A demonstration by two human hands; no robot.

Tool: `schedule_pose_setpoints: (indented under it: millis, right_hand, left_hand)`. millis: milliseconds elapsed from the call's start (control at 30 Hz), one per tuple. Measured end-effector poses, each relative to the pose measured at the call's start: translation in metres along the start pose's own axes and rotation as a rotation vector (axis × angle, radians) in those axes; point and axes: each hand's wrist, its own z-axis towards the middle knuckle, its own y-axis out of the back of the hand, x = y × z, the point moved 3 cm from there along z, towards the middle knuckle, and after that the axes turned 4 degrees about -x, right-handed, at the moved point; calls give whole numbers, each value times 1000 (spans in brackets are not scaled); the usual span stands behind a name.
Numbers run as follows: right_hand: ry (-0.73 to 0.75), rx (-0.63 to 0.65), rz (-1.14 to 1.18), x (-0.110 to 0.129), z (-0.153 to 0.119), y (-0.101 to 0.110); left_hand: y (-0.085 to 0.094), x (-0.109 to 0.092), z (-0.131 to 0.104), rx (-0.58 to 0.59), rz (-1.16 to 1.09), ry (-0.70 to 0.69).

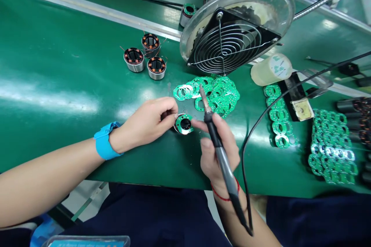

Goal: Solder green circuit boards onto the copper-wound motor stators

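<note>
A motor stator with a green ring board (183,124) on top stands on the green table between my hands. My left hand (155,119) is closed at its left edge, thumb and forefinger pinched together; what they hold, if anything, is too small to make out. My right hand (222,150) grips a soldering iron (222,158), its tip pointing up and away over loose green ring boards (222,94). One finger of that hand reaches toward the stator's right side. Three stators with copper windings (156,68) stand farther back on the left.
A fume extractor fan (224,46) hangs over the back. To the right are a tape roll (272,69), a sponge holder (302,109), a row of boards (279,115) and a board stack (333,146). The iron's black cable (255,123) arcs across the right side.
</note>
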Motion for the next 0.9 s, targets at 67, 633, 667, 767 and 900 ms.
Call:
schedule_pose_setpoints:
  millis: [67, 633, 667, 767, 900]
  right_hand:
    - [27, 116, -88, -1, 2, -7]
    - [-289, -15, -126, -23, 2, -1]
    - [-297, 36, -181, -25, 4, -3]
    - [-270, 174, -308, -28, 7, -9]
    - [-168, 261, -299, -22, 5, -17]
  left_hand:
    - [2, 0, -1, -11, 73, -69]
    - [98, 16, -53, 165, 1186, 80]
    - [119, 20, -61, 51, 1219, 213]
    - [153, 24, -71, -289, 1107, 405]
    - [127, 31, -32, -200, 862, 196]
